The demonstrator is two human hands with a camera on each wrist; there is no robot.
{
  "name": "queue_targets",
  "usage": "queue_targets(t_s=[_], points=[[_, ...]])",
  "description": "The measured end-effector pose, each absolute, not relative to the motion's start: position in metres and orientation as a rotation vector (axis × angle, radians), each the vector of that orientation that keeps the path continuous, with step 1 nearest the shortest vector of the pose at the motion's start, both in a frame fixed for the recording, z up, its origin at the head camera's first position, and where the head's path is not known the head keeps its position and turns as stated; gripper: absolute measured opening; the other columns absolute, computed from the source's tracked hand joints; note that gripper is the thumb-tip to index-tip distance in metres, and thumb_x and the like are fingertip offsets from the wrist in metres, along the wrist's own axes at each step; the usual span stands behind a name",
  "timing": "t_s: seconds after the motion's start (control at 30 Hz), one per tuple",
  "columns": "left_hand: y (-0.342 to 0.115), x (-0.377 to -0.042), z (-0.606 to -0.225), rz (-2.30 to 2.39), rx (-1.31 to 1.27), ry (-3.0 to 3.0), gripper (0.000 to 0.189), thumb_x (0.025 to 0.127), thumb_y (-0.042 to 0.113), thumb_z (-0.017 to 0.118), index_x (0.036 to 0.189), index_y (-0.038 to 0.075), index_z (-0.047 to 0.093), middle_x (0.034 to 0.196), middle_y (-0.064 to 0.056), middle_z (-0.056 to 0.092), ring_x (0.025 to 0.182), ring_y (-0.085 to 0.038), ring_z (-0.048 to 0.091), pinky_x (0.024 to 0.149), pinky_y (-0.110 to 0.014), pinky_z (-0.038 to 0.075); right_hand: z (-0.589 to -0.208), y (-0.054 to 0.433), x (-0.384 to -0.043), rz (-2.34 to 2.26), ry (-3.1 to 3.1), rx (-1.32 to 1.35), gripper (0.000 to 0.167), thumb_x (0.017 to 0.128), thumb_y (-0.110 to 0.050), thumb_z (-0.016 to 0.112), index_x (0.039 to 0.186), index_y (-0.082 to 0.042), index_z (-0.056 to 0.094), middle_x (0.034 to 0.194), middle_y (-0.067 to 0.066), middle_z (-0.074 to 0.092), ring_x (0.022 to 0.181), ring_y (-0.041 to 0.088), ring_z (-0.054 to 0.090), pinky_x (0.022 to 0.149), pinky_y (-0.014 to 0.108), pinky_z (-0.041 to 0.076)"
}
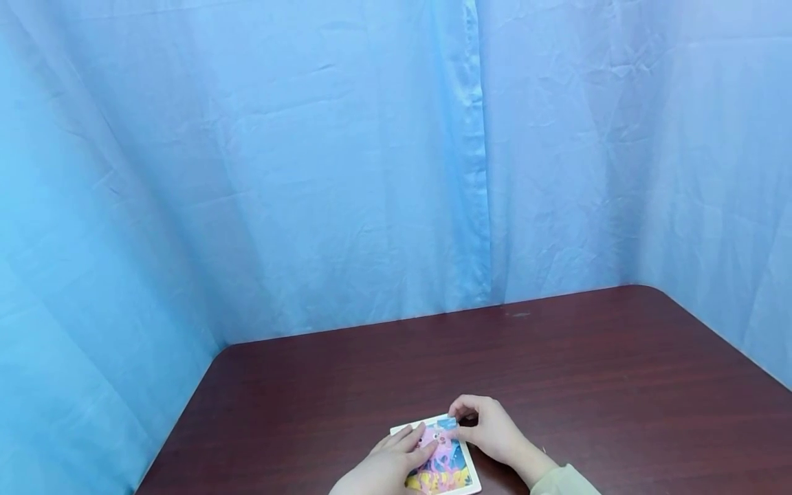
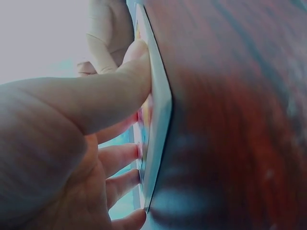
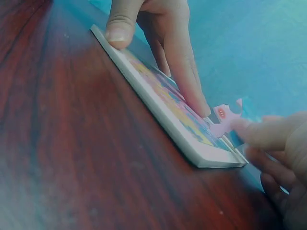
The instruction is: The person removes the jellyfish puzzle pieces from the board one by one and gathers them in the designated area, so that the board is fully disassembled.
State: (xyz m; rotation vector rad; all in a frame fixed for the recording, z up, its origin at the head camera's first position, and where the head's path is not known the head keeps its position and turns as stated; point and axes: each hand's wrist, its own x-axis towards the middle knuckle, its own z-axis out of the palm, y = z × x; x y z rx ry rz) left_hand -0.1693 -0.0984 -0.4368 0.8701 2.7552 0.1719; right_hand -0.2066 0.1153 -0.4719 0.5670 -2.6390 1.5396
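A small jigsaw puzzle (image 1: 458, 457) in a white frame lies on the table near its front edge. Its picture has pink tentacles over a blue and yellow ground. My left hand (image 1: 391, 462) rests spread over the puzzle's left part, its straight fingertips on the picture. In the left wrist view the thumb (image 2: 136, 60) touches the picture near the frame's edge. Between thumb and fingers, my right hand (image 1: 491, 432) pinches a jigsaw piece (image 3: 223, 119), pink and blue with a small red mark. It stands tilted up at the frame's far right corner.
The dark red-brown wooden table (image 1: 371, 371) has rounded far corners. Light blue curtains (image 1: 346, 172) hang behind it and along both sides.
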Motion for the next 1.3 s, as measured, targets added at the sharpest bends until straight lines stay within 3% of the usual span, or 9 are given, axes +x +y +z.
queue_targets(t_s=[0.17, 0.3, 0.57, 1.03, 1.3], points=[[-0.099, -0.169, -0.435, 0.212, 0.829, 2.735, 0.073, 0.077, 0.047, 0.073, 0.142, 0.034, 0.043, 0.150, 0.000, 0.039, 0.139, -0.022, 0.035, 0.109, -0.042, 0.033, -0.470, 0.116, -0.208, 1.765, -2.597, 0.557, 0.014, 0.081, -0.016, 0.074, 0.087, -0.007, 0.064, 0.081, 0.002, 0.066, 0.069, 0.004, 0.058, 0.059, 0.021, 0.046], [-0.099, -0.169, -0.434, 0.216, 0.834, 2.737, 0.073, 0.077, 0.047, 0.073, 0.142, 0.033, 0.044, 0.150, 0.000, 0.038, 0.139, -0.022, 0.035, 0.109, -0.041, 0.033, -0.465, 0.119, -0.210, 1.985, -2.513, 0.530, 0.019, 0.084, -0.016, 0.070, 0.094, 0.000, 0.064, 0.083, 0.002, 0.064, 0.071, 0.005, 0.059, 0.066, 0.021, 0.048], [-0.100, -0.168, -0.434, 0.215, 0.828, 2.746, 0.073, 0.076, 0.046, 0.073, 0.141, 0.034, 0.044, 0.150, 0.000, 0.038, 0.139, -0.022, 0.034, 0.110, -0.041, 0.032, -0.452, 0.138, -0.212, 2.291, -2.394, 0.524, 0.032, 0.088, -0.010, 0.064, 0.109, 0.013, 0.054, 0.083, -0.004, 0.063, 0.071, 0.003, 0.058, 0.065, 0.022, 0.051], [-0.102, -0.166, -0.433, 0.217, 0.914, 2.761, 0.074, 0.076, 0.048, 0.073, 0.142, 0.030, 0.044, 0.151, -0.002, 0.038, 0.138, -0.023, 0.035, 0.110, -0.039, 0.032, -0.438, 0.196, -0.212, 1.986, -2.578, 0.459, 0.032, 0.088, -0.014, 0.066, 0.109, 0.008, 0.058, 0.082, 0.007, 0.062, 0.063, 0.010, 0.059, 0.056, 0.026, 0.050], [-0.102, -0.164, -0.431, 0.224, 0.926, 2.760, 0.075, 0.076, 0.045, 0.073, 0.142, 0.029, 0.044, 0.150, -0.003, 0.038, 0.138, -0.023, 0.035, 0.110, -0.038, 0.032, -0.443, 0.229, -0.208, 1.865, -2.621, 0.614, 0.029, 0.088, -0.013, 0.065, 0.106, 0.009, 0.060, 0.079, 0.000, 0.067, 0.067, 0.008, 0.064, 0.058, 0.028, 0.053]])
